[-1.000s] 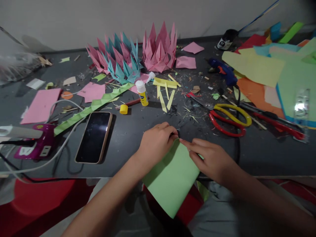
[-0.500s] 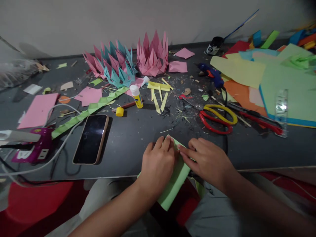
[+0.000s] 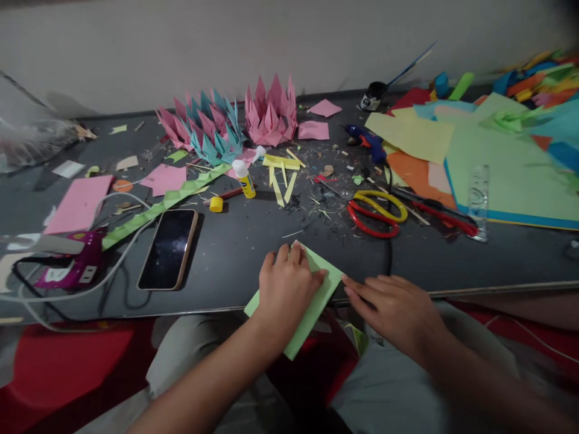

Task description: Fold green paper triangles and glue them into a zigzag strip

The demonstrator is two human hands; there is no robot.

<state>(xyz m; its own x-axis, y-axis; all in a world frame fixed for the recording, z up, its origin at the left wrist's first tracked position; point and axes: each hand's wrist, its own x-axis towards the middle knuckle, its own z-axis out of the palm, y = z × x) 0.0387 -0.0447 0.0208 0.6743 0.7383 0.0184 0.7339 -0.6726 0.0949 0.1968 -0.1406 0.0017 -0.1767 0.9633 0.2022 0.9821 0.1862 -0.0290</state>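
Observation:
A light green sheet of paper (image 3: 326, 268) lies at the table's front edge, with its lower part jutting out over my lap. My left hand (image 3: 289, 289) is on top of it, fingers bent and pressing it against the table. At the paper's right corner, the fingertips of my right hand (image 3: 393, 310) grip the edge, thumb and index finger close together. Part of the sheet is hidden under my left hand. Left of the hands lies a phone (image 3: 167, 250), screen up.
Red and yellow-handled scissors (image 3: 375, 214), a glue stick (image 3: 244, 179) and yellow strips (image 3: 281, 161) lie beyond the hands. Folded pink paper crowns (image 3: 271, 117) stand near the wall. A glue gun (image 3: 368, 141), a cutter (image 3: 443, 214) and coloured sheets (image 3: 511, 169) are at right; a purple power adapter (image 3: 79, 259) at left.
My right hand has moved from the paper's upper middle out to its right corner, and more of the sheet's upper face shows. My left hand stays on the paper. The view has shifted slightly.

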